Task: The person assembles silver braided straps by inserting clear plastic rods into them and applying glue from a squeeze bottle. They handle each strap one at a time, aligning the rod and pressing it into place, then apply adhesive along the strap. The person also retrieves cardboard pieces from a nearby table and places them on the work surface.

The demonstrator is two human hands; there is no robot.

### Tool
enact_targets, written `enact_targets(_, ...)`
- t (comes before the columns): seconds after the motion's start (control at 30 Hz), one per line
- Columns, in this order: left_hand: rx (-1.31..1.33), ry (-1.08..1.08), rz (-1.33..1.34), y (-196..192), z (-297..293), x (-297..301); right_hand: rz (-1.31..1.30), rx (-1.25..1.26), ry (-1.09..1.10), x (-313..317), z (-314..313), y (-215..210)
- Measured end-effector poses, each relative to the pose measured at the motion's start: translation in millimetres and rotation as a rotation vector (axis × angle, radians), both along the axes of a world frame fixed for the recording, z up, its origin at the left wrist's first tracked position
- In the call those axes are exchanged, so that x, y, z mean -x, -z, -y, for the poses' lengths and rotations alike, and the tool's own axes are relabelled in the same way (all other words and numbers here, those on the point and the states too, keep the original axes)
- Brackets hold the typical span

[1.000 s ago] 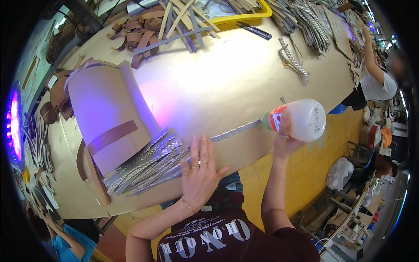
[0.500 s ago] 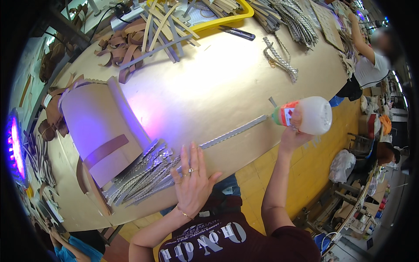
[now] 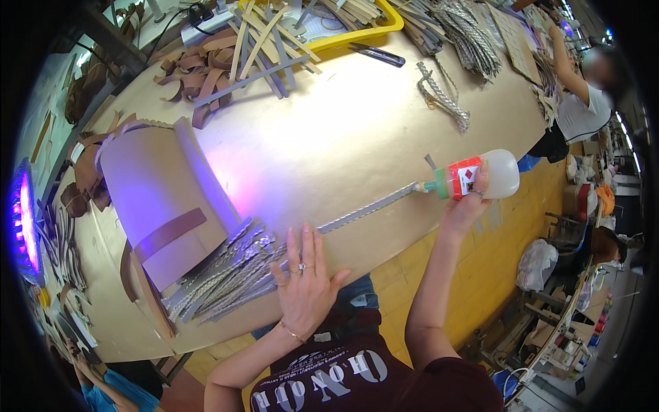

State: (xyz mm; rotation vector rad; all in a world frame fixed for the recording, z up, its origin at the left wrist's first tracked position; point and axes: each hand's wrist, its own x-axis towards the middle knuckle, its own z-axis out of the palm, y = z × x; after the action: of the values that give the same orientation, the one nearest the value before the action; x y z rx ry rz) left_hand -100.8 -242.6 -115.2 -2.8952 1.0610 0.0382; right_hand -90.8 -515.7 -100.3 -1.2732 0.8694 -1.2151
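Across the tan desk (image 3: 357, 137) a braided strip (image 3: 367, 208) runs toward the near edge — my left hand (image 3: 305, 288) lies flat, fingers spread, pinning its end beside the strip pile (image 3: 220, 275). Right hand (image 3: 467, 206), fingers wrapped round the glue bottle (image 3: 480, 177), nozzle at the strip's far end. Best keep a steady squeeze — open room mid-desk, edge close.

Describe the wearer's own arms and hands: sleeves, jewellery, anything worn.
Both forearms are bare, with no gloves. The left hand has a ring with a small stone on one finger and a thin bracelet at the wrist. The right hand seems to wear a ring too. Short dark maroon sleeves show at the lower edge.
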Motion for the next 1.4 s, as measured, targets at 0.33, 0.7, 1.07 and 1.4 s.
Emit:
enact_targets(0.33,0.111,-0.014,-0.078,4.2,-1.6,1.3,-0.286,0.432,-0.094,3.9,-47.8,6.4)
enact_targets(0.7,0.400,-0.067,-0.372,-6.4,-6.5,-9.2,-0.281,0.510,-0.677,3.9,-133.3,12.1)
enact_targets(1.07,0.580,-0.148,-0.249,-6.6,-4.5,-30.3,-0.387,0.687,-0.768,6.1,-137.3,4.0)
enact_targets(1.4,0.548,-0.064,-0.099,-6.4,3.6,-45.4,-0.223,0.408,-0.481,2.0,-131.8,14.6)
